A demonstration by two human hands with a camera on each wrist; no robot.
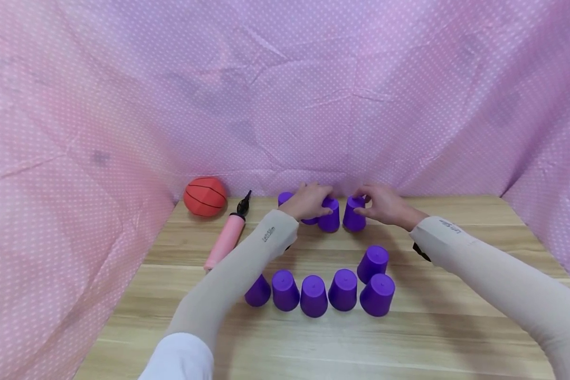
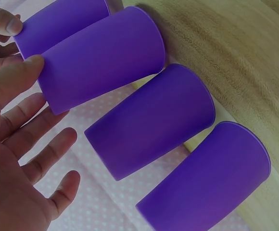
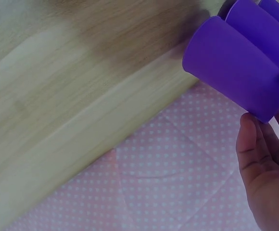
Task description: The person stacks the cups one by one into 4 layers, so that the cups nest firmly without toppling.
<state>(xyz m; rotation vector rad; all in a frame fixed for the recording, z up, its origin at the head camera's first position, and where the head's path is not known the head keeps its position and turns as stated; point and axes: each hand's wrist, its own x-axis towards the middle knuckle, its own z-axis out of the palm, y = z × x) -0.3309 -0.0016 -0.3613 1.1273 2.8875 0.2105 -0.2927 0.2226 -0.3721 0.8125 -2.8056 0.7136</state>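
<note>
Purple plastic cups stand upside down on a wooden table. At the back, my left hand (image 1: 310, 200) pinches the base end of one purple cup (image 1: 330, 221), its thumb on the near side and its other fingers spread. Just right of it, my right hand (image 1: 385, 206) holds a second purple cup (image 1: 354, 219) by its upper part between thumb and fingers. The left wrist view shows two more cups beside the left hand's cup, one of them a dark purple cup (image 2: 154, 122). In the head view the left hand and arm partly cover these.
A front row of several upturned cups includes a middle cup (image 1: 313, 296); another cup (image 1: 373, 264) stands behind its right end. To the left lie a pink hand pump (image 1: 226, 240) with a black nozzle and a red ball (image 1: 205, 197). Pink dotted cloth (image 1: 285, 105) hangs behind the table (image 1: 456, 295).
</note>
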